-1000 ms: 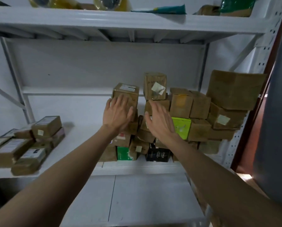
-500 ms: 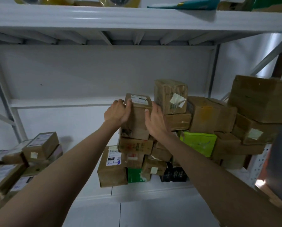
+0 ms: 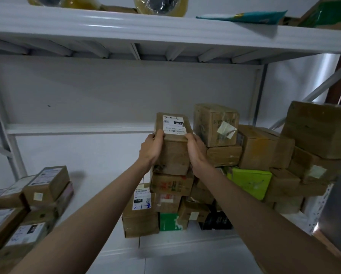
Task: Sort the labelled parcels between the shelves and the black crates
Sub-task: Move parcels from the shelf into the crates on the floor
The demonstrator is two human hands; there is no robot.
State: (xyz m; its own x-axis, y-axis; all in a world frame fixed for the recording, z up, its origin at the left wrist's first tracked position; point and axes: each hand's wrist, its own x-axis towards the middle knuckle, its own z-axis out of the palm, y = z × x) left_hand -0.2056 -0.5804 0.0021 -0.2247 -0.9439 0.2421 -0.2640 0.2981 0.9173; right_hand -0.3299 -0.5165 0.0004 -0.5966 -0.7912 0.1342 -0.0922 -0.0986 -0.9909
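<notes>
A brown cardboard parcel (image 3: pixel 173 147) with a white printed label on its top face sits at the top of a stack on the white shelf (image 3: pixel 185 244). My left hand (image 3: pixel 152 149) grips its left side, thumb over the upper edge. My right hand (image 3: pixel 195 151) grips its right side. Under it lie more brown parcels (image 3: pixel 171 183), one with a label reading "2-1" (image 3: pixel 141 210). No black crate is in view.
To the right rise piled brown boxes (image 3: pixel 264 147), a lime-green one (image 3: pixel 250 181), a green one (image 3: pixel 169 221) and a black one (image 3: pixel 217 221). A second group of labelled parcels (image 3: pixel 27 204) lies at the left. The upper shelf (image 3: pixel 126 28) carries tape rolls (image 3: pixel 159 4).
Both hands went from reaching toward the stack to gripping the top labelled parcel by its sides. The camera has moved closer and tilted upward.
</notes>
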